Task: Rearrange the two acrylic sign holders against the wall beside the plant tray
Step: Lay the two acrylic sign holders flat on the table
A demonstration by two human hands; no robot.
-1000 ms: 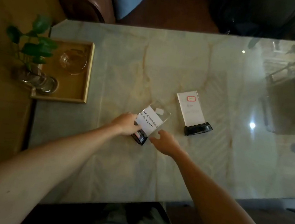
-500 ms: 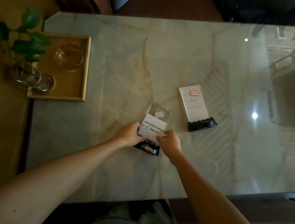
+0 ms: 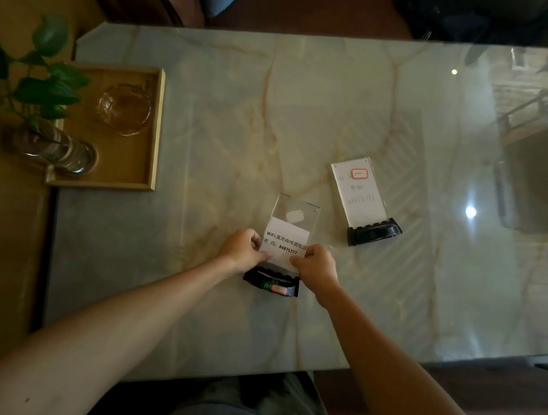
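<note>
Head view: both hands pinch the near sign holder (image 3: 291, 240) by its clear panel. The left hand (image 3: 241, 250) grips the panel's left edge; the right hand (image 3: 315, 267) grips its right edge, fingers curled closed on the acrylic. This holder stands on its black base toward the near edge of the marble table (image 3: 189, 266), at about mid-width. The second sign holder (image 3: 365, 201) stands apart to its right, untouched, on its own black base. The wooden plant tray (image 3: 156, 130) sits at the table's left edge, carrying a glass vase with plant (image 3: 49, 145) and a glass bowl (image 3: 124, 109).
</note>
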